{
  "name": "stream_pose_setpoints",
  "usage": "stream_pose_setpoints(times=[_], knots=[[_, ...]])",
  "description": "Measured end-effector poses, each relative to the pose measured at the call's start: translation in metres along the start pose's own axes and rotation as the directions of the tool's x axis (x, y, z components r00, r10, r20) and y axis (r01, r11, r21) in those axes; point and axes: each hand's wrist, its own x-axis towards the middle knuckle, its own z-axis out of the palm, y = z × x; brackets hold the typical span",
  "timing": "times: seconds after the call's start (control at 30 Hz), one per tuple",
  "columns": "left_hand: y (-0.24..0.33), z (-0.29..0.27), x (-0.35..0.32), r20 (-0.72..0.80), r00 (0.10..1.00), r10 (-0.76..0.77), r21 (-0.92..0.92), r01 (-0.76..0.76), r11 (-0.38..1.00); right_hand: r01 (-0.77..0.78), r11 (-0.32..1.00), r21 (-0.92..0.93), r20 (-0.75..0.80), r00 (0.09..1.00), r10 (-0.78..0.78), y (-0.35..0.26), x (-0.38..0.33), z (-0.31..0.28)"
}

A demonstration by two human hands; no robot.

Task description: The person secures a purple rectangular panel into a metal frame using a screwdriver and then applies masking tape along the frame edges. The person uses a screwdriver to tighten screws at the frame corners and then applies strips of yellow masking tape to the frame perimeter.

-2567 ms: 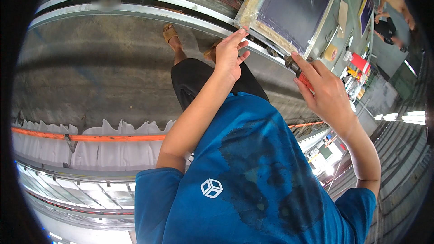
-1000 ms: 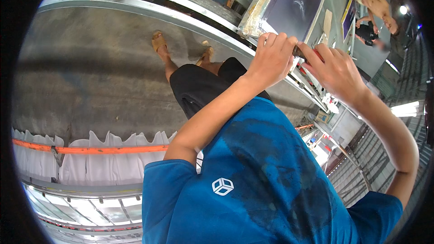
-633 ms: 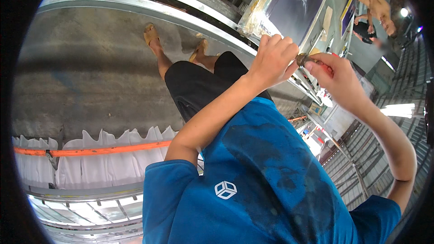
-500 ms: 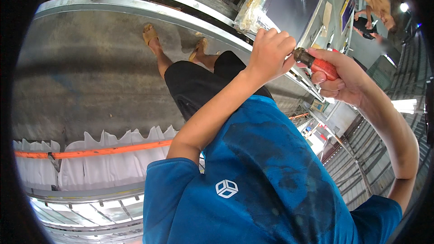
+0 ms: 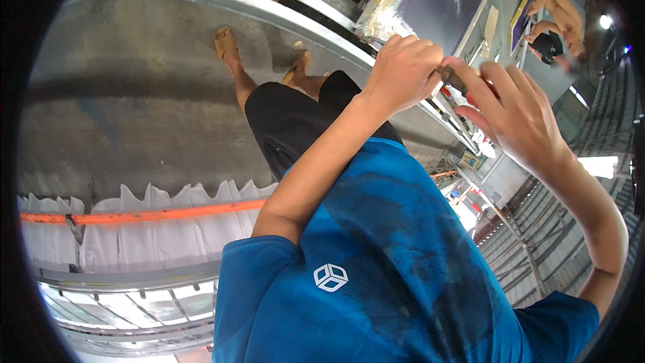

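Note:
My left hand (image 5: 405, 72) is closed in a fist by the edge of the metal table; what its fingers hold is hidden. Against its thumb side is the dark collar of a red-handled tool (image 5: 453, 79) that looks like a screwdriver. My right hand (image 5: 527, 113) curves over this tool from the right, its index finger near the collar and its other fingers bent and partly spread. Only slivers of the red handle show between the fingers. The tool's tip is out of sight behind my left hand.
Beyond my hands lies a dark flat panel in a pale frame (image 5: 449, 3). Metal rails (image 5: 282, 17) run along the table edge. Another person (image 5: 561, 17) is at the far right. An orange bar (image 5: 148, 214) crosses white hanging sheeting (image 5: 161, 245) at the lower left.
My right hand has rolled over the tool, turning its back up and covering most of the red handle. My left hand stays closed in nearly the same place.

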Motion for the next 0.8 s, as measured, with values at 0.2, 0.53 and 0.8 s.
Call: stream_pose_setpoints(times=[0.2,0.53,0.8], knots=[[0.001,-0.003,0.001,-0.012,1.000,-0.029,-0.043,0.029,0.999,-0.064,0.984,0.167,0.133,0.990,0.042,0.001,-0.002,0.005],[-0.006,0.006,0.003,-0.046,0.999,-0.017,-0.046,0.015,0.999,-0.593,-0.732,0.336,0.938,0.279,0.205,0.002,0.016,-0.001],[-0.008,0.004,0.009,0.048,0.998,-0.045,-0.011,0.045,0.999,-0.582,0.543,0.606,0.364,0.809,0.462,0.001,-0.005,0.003]])
